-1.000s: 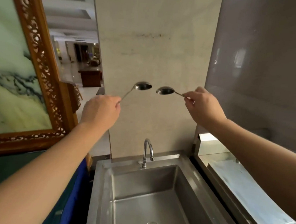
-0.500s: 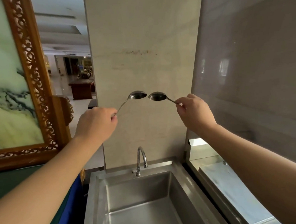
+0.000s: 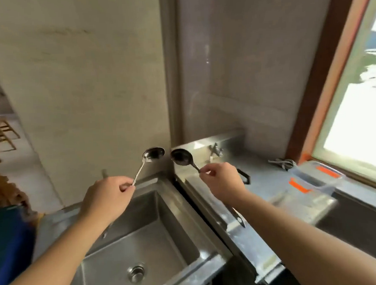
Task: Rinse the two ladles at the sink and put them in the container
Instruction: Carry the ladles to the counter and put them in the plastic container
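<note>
My left hand (image 3: 108,196) grips the handle of a shiny metal ladle (image 3: 153,154), its bowl raised above the back right corner of the steel sink (image 3: 144,239). My right hand (image 3: 223,179) pinches the handle of a darker ladle (image 3: 181,157), whose bowl sits just right of the first, close but apart. A clear plastic container (image 3: 314,179) with orange clips rests on the steel counter by the window, to the right of my right hand. The tap is mostly hidden behind my left hand.
A steel counter (image 3: 266,181) runs right of the sink, with a small tap (image 3: 215,150) at its back and a black handle (image 3: 245,176). A window (image 3: 360,101) is at the right, a stone wall (image 3: 87,93) behind, blue cloth (image 3: 8,239) at the left.
The view has swung right and down: the framed painting is gone, the counter, container and window have come into view. Both hands have dropped lower with the ladles, still held bowl to bowl.
</note>
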